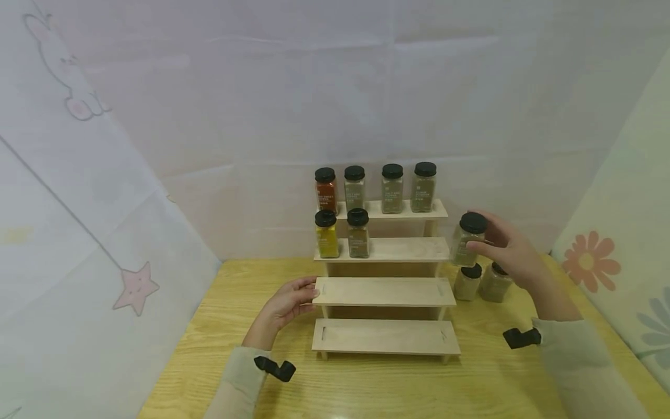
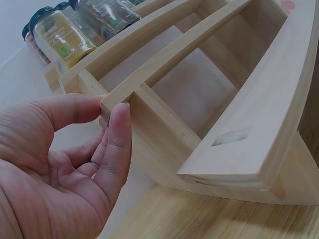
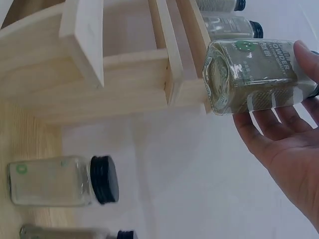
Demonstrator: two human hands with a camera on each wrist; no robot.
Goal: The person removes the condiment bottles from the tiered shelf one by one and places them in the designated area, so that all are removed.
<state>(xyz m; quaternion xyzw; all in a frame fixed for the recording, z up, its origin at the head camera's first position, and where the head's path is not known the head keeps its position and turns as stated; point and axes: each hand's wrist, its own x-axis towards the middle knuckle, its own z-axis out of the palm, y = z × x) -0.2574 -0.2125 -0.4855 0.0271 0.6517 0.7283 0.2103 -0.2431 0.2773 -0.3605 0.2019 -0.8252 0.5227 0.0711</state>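
Note:
My right hand [image 1: 510,256] grips a square glass spice jar [image 1: 460,256] with grey-green powder and a black cap. It holds the jar upright in the air, close to the right end of the rack's second tier from the top. In the right wrist view, the thumb and fingers wrap the capped end of this jar [image 3: 249,74]. With thumb and fingertips, my left hand [image 1: 287,304] pinches the left end of the third tier down of a four-tier wooden rack [image 1: 384,291]. That pinched board end [image 2: 117,99] shows closely in the left wrist view.
The top tier bears a red spice jar [image 1: 327,198] and several grey-green ones. A yellow spice jar [image 1: 328,243] and a brown spice jar [image 1: 359,241] stand on the second tier's left side. Two jars, one a pale jar [image 1: 467,285], stand on the wooden table [image 1: 366,387] beside the rack.

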